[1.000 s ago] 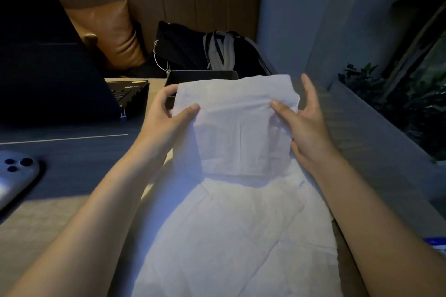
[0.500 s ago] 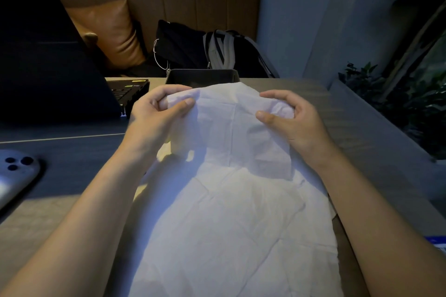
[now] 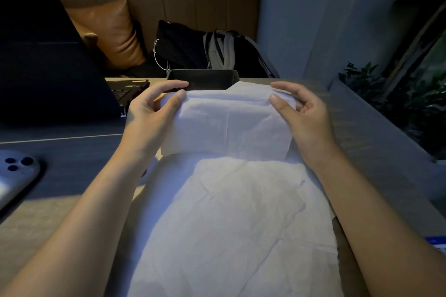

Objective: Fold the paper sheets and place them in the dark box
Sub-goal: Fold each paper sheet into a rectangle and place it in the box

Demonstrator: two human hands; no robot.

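Folded sheet (image 3: 229, 125) raised, pinched at both ends

folded white sheet (image 3: 229, 125): raised over flat crumpled sheets (image 3: 236, 224) | dark box (image 3: 202, 79): just behind, open

A single head-worn camera looks forward and down from close above the tabletop (image 3: 60, 152), toward a brown sofa (image 3: 169, 7) against the far wall.

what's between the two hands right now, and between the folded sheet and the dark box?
Head view: the folded paper sheet spans the gap between the left hand and right hand, each pinching an end. Its far edge overlaps the dark box; nothing else shows between them.
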